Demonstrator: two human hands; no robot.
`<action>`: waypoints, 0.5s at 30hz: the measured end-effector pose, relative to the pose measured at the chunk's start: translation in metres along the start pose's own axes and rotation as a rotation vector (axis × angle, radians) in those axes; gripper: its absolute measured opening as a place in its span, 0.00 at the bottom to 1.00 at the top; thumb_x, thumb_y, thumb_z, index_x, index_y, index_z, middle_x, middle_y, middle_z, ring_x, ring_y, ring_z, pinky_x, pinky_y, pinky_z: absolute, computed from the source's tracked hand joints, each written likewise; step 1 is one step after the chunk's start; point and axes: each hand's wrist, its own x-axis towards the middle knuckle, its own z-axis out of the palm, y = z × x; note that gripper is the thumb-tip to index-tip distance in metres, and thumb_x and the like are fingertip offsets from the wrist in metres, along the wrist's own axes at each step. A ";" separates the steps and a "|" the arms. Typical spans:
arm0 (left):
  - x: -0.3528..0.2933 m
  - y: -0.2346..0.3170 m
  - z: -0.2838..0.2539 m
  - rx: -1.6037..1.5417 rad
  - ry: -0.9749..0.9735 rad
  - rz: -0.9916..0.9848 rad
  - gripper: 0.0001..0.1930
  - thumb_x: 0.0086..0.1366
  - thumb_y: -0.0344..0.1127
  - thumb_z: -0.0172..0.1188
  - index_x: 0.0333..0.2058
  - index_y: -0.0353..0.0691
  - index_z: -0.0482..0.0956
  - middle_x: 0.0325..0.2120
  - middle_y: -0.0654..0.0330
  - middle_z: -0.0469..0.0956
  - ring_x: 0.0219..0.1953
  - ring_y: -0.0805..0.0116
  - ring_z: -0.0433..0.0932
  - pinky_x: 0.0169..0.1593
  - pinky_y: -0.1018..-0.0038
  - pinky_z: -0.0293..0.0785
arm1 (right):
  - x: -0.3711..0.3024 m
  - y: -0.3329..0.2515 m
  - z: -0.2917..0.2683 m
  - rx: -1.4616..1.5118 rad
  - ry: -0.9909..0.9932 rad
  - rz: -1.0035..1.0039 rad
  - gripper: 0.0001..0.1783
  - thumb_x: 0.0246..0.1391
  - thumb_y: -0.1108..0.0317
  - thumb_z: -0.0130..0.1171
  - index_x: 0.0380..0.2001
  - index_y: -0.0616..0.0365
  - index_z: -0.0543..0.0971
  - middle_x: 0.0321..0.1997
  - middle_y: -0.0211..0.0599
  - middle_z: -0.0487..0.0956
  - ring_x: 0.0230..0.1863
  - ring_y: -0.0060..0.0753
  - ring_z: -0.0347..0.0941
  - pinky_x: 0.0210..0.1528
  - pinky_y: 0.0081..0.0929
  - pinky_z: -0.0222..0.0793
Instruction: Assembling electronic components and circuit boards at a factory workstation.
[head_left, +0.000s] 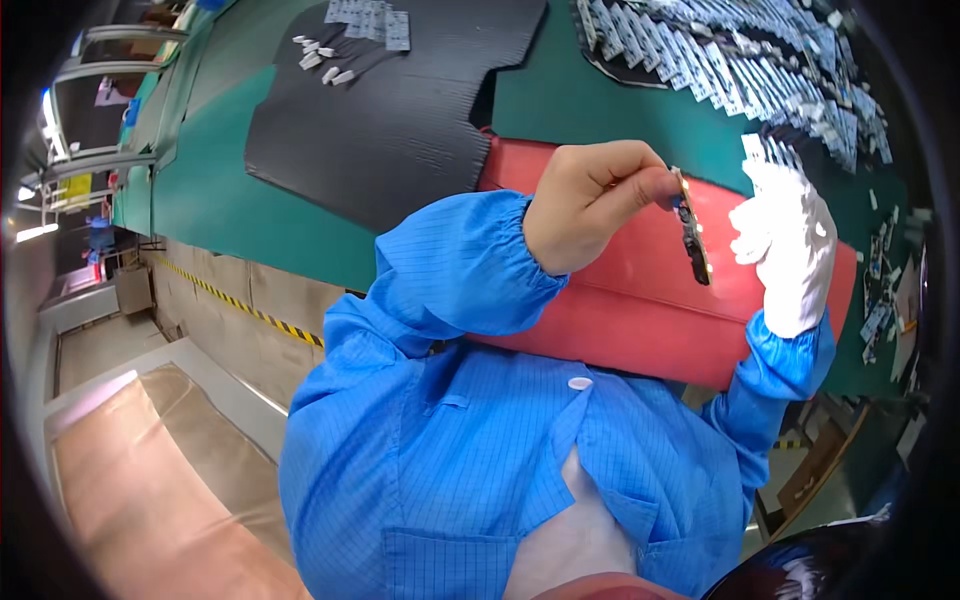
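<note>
My left hand (600, 200), bare, pinches a narrow circuit board strip (690, 235) by its upper end. The strip hangs tilted over a red mat (640, 270), its dark parts and a few bright spots facing right. My right hand (790, 240) wears a white glove and is at the mat's right side, its fingers curled. Just beyond its fingertips several pale strips (770, 150) stick out. Whether the glove grips them or only touches them cannot be made out.
Rows of pale board strips (700, 70) lie at the far right. On a black sheet (380, 130) at the far left are more strips (370, 18) with white connectors (320, 52). Loose small parts (880, 290) lie at the right of the green table (220, 190).
</note>
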 end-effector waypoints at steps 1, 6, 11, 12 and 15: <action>0.001 0.004 -0.007 0.110 -0.074 -0.039 0.07 0.62 0.31 0.56 0.30 0.32 0.78 0.22 0.60 0.76 0.28 0.75 0.73 0.34 0.78 0.69 | -0.001 -0.002 0.003 0.052 0.003 0.038 0.21 0.61 0.58 0.40 0.44 0.62 0.75 0.24 0.32 0.77 0.18 0.16 0.68 0.21 0.14 0.63; 0.005 -0.002 -0.032 0.622 -0.202 0.373 0.10 0.55 0.31 0.63 0.36 0.35 0.78 0.31 0.54 0.76 0.35 0.58 0.76 0.38 0.71 0.72 | 0.012 0.003 -0.007 -0.554 0.002 -0.625 0.12 0.62 0.71 0.42 0.41 0.63 0.75 0.27 0.31 0.76 0.20 0.17 0.70 0.21 0.17 0.66; -0.006 -0.028 -0.036 0.658 -0.122 0.386 0.10 0.51 0.21 0.62 0.35 0.36 0.78 0.30 0.54 0.75 0.30 0.59 0.76 0.34 0.70 0.74 | 0.002 0.002 -0.002 0.125 0.031 0.066 0.23 0.63 0.53 0.43 0.41 0.65 0.75 0.27 0.33 0.76 0.17 0.16 0.69 0.17 0.12 0.62; -0.005 -0.032 -0.033 0.642 -0.085 0.460 0.11 0.50 0.18 0.62 0.34 0.36 0.78 0.29 0.54 0.75 0.29 0.60 0.76 0.32 0.71 0.74 | 0.002 0.004 0.001 0.097 0.051 -0.009 0.24 0.62 0.51 0.44 0.42 0.64 0.75 0.25 0.33 0.76 0.17 0.16 0.69 0.17 0.12 0.61; -0.005 -0.026 -0.027 0.681 0.004 0.560 0.13 0.48 0.17 0.61 0.34 0.35 0.77 0.27 0.55 0.74 0.29 0.61 0.75 0.31 0.72 0.74 | 0.000 0.002 0.002 0.097 0.080 0.001 0.24 0.60 0.51 0.48 0.43 0.64 0.75 0.21 0.29 0.74 0.18 0.14 0.68 0.17 0.11 0.59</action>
